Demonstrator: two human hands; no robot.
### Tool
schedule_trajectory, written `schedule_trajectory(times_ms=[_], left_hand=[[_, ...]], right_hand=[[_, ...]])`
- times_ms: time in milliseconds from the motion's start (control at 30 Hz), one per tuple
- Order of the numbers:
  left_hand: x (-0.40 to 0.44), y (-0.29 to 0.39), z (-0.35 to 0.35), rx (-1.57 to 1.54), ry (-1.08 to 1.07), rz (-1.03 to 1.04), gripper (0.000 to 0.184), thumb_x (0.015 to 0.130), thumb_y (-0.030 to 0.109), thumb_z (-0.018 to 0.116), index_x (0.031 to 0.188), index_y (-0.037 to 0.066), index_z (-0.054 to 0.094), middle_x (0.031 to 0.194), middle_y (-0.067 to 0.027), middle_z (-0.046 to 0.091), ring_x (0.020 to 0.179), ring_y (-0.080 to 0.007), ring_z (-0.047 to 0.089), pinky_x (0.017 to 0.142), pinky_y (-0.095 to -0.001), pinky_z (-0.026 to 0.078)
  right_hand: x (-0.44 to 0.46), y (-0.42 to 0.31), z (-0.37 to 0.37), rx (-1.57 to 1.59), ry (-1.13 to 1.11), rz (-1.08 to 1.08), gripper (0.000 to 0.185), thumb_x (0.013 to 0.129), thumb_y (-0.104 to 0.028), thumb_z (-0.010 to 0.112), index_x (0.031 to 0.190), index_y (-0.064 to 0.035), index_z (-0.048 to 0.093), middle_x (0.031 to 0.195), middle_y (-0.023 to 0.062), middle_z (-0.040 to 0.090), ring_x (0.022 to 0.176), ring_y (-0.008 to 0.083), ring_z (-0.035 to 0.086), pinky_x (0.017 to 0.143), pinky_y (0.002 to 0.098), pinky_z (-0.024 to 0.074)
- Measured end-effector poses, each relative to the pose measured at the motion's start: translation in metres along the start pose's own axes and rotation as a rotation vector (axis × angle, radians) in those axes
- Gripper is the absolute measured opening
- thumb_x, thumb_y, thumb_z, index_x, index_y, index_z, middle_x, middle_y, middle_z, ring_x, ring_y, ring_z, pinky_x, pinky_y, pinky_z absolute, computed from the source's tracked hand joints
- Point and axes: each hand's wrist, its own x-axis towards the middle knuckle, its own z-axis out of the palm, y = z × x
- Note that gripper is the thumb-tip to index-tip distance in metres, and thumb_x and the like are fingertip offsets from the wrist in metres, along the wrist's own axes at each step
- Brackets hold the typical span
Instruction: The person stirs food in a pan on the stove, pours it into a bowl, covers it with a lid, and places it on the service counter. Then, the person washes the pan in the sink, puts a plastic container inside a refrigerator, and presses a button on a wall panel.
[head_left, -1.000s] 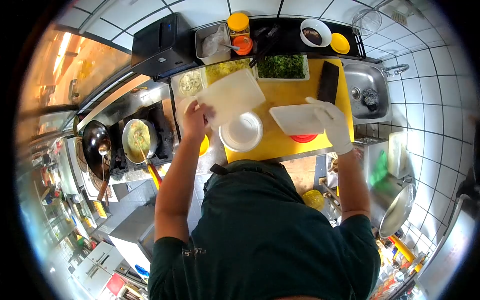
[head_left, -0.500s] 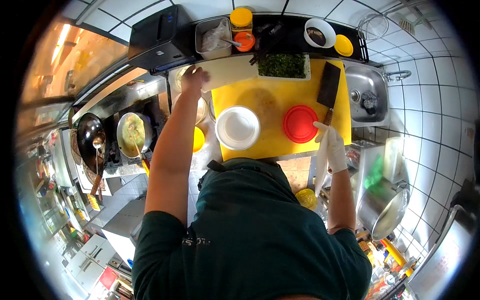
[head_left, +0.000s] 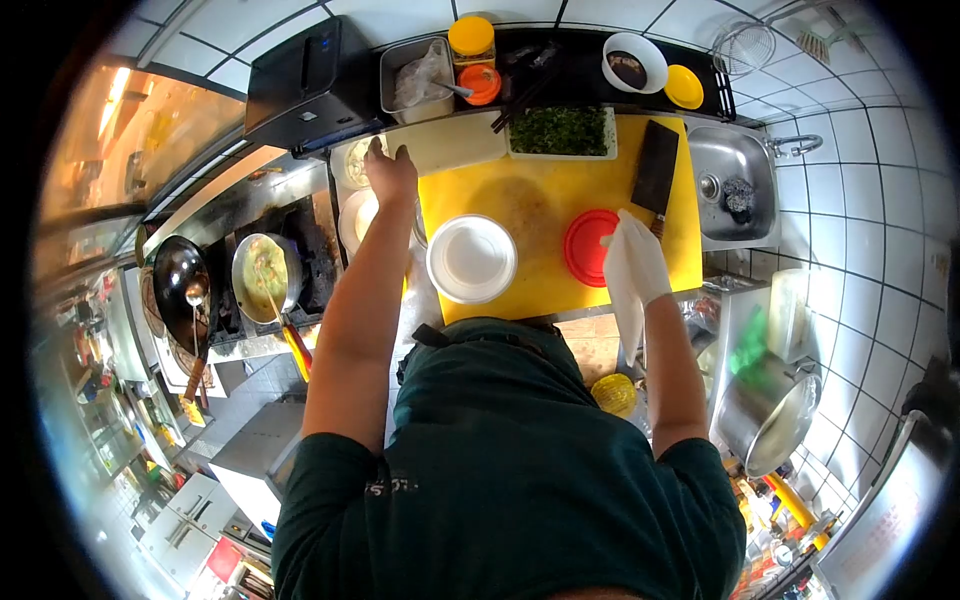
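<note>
Lid [head_left: 622,312] hangs right of frame centre, clamped in the grip of your gloved right hand [head_left: 646,258]; your left hand [head_left: 391,175], fingers apart, upper left, near pale cover [head_left: 455,141].

Head cam, wide FOV, fwd/down, close range

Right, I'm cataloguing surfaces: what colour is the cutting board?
The cutting board is yellow; head view.

nothing legible; pale lettering [head_left: 391,487] on the green shirt [head_left: 550,480] (tiny) is blurred.
</note>
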Motion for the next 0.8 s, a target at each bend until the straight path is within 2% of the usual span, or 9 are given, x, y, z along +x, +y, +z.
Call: schedule_trajectory(times_ms=[33, 67, 133, 167, 233, 433, 600, 700, 800], left_hand=[[-0.005, 0.005, -0.006, 0.036, -0.003, 0.026, 0.051, 0.085, 0.009, 0.071, 0.132, -0.009, 0.061, 0.122, -0.0316, 0.066, 0.115, -0.0457, 0.063, 0.102, -0.0474, 0.051], [-0.009, 0.009, -0.011, 0.072, -0.006, 0.050, 0.051, 0.085, 0.009, 0.071, 0.133, -0.008, 0.061, 0.121, -0.0316, 0.066, 0.115, -0.0453, 0.063, 0.102, -0.0472, 0.051], [-0.009, 0.008, -0.016, 0.106, -0.110, 0.022, 0.051, 0.085, 0.009, 0.070, 0.133, -0.006, 0.062, 0.119, -0.0311, 0.067, 0.113, -0.0451, 0.064, 0.101, -0.0471, 0.051], [-0.009, 0.007, -0.017, 0.123, -0.163, 0.007, 0.050, 0.085, 0.008, 0.070, 0.133, -0.004, 0.063, 0.118, -0.0309, 0.067, 0.111, -0.0450, 0.065, 0.100, -0.0470, 0.052], [-0.007, 0.005, -0.017, 0.155, -0.176, 0.028, 0.050, 0.084, 0.007, 0.068, 0.134, -0.001, 0.064, 0.116, -0.0304, 0.068, 0.109, -0.0444, 0.066, 0.099, -0.0472, 0.053], [0.008, 0.004, -0.014, 0.192, -0.269, 0.017, 0.053, 0.080, 0.002, 0.058, 0.132, 0.005, 0.067, 0.112, -0.0294, 0.070, 0.105, -0.0433, 0.068, 0.094, -0.0469, 0.055], [0.011, -0.002, -0.011, 0.157, -0.283, -0.004, 0.058, 0.078, 0.000, 0.055, 0.135, 0.007, 0.067, 0.110, -0.0293, 0.071, 0.104, -0.0427, 0.069, 0.093, -0.0460, 0.056], [0.012, -0.001, -0.014, 0.103, -0.342, -0.085, 0.061, 0.078, 0.000, 0.054, 0.138, 0.008, 0.065, 0.105, -0.0280, 0.072, 0.099, -0.0418, 0.071, 0.090, -0.0452, 0.057], [0.005, 0.001, -0.021, 0.087, -0.357, -0.087, 0.062, 0.079, -0.001, 0.054, 0.139, 0.007, 0.065, 0.099, -0.0262, 0.074, 0.093, -0.0408, 0.072, 0.088, -0.0447, 0.058]], right_hand=[[0.020, 0.038, -0.001, 0.011, 0.006, -0.050, 0.028, 0.102, -0.015, 0.054, 0.126, -0.0039, 0.063, 0.093, 0.0127, 0.071, 0.080, 0.0222, 0.066, 0.082, 0.0328, 0.0544], [0.050, 0.075, -0.003, -0.275, 0.015, -0.297, 0.028, 0.101, -0.015, 0.055, 0.126, -0.0045, 0.062, 0.092, 0.0125, 0.070, 0.082, 0.0228, 0.066, 0.082, 0.0331, 0.0544], [0.070, 0.070, 0.000, -0.199, 0.074, -0.258, 0.025, 0.100, -0.017, 0.057, 0.121, -0.0058, 0.063, 0.091, 0.0112, 0.070, 0.086, 0.0230, 0.066, 0.083, 0.0332, 0.0543], [0.076, 0.024, 0.009, 0.163, 0.121, 0.029, 0.022, 0.101, -0.019, 0.058, 0.117, -0.0065, 0.065, 0.091, 0.0100, 0.069, 0.087, 0.0225, 0.066, 0.084, 0.0330, 0.0542], [0.087, 0.001, 0.013, 0.427, 0.131, 0.241, 0.022, 0.102, -0.023, 0.059, 0.115, -0.0068, 0.067, 0.094, 0.0090, 0.069, 0.089, 0.0212, 0.066, 0.084, 0.0324, 0.0536], [0.152, 0.039, 0.003, -0.129, -0.035, -0.118, 0.036, 0.103, -0.032, 0.060, 0.125, -0.0043, 0.070, 0.108, 0.0104, 0.072, 0.097, 0.0169, 0.066, 0.085, 0.0303, 0.0513], [0.139, -0.048, 0.025, -0.075, 0.179, 0.248, 0.034, 0.096, -0.029, 0.066, 0.114, -0.0005, 0.072, 0.101, 0.0189, 0.075, 0.096, 0.0260, 0.071, 0.082, 0.0345, 0.0524], [0.147, -0.035, 0.020, -0.187, 0.208, 0.213, 0.041, 0.092, -0.031, 0.070, 0.118, 0.0010, 0.073, 0.102, 0.0159, 0.076, 0.090, 0.0216, 0.071, 0.079, 0.0337, 0.0526], [0.146, -0.028, 0.016, 0.164, 0.220, 0.345, 0.043, 0.090, -0.027, 0.074, 0.122, 0.0012, 0.072, 0.102, 0.0124, 0.076, 0.088, 0.0165, 0.069, 0.077, 0.0326, 0.0530]])
